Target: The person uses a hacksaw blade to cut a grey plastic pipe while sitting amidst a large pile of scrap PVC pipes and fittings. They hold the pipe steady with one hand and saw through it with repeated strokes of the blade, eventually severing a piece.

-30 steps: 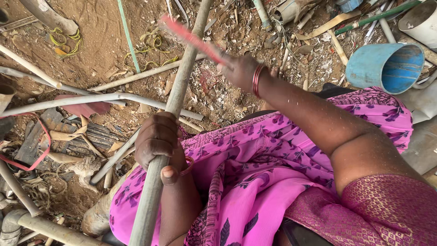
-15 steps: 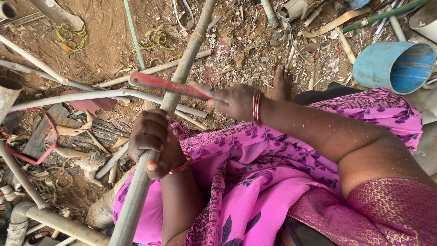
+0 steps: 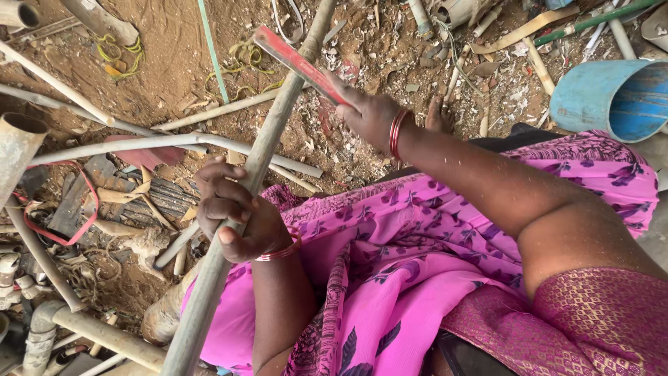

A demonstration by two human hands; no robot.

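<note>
Left hand (image 3: 233, 216) fingers wrapped tight round long grey pipe (image 3: 278, 118) lying diagonal over lap; right hand (image 3: 369, 115) fist closed on red-handled tool (image 3: 299, 64), now raised vs. half a sec ago; likely mid-swing at pipe.

View: one camera only, worn on the person's head; no second view shares the scene.
Direction: it looks steeply down over the person's own lap in pink cloth (image 3: 417, 278) to the dirt ground (image 3: 174, 56) beyond.
Nearness: close; the right arm fills the lower right, and the left hand (image 3: 233, 219) and right hand (image 3: 369, 115) sit mid-frame.
Reach: a grey pipe (image 3: 243, 202) crosses from the bottom edge to the top; a blue bucket (image 3: 612, 97) is cut by the right edge.
</note>
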